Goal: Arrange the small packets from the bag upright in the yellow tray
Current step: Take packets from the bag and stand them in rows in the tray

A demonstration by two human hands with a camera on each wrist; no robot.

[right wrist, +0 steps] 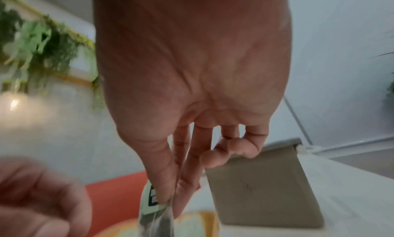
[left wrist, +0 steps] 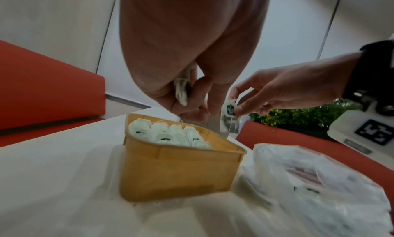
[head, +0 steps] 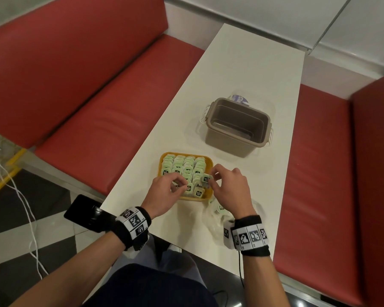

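Tabletop [head: 242, 69] runs from the person out toward 12 o'clock, bench seats [head: 111, 111] along both long sides. Tray [head: 209, 161] sits on the tabletop just ahead of the hands, packets [head: 182, 163] standing in rows inside it. Lidless bin [head: 237, 127] on the tabletop at 1 o'clock from the tray, well apart; a small container [head: 241, 99] directly behind the bin, touching or nearly so. Bag [left wrist: 319, 181] lies on the tabletop at 5 o'clock from the tray, just beside it, under the right wrist. Left hand [head: 164, 193] over the tray's near left corner; right hand [head: 231, 187] over its near right corner, fingers [right wrist: 168, 173] holding one packet [head: 206, 178] above the tray. Phone [head: 84, 211] off the tabletop's near left edge, at 8 o'clock from the tray.
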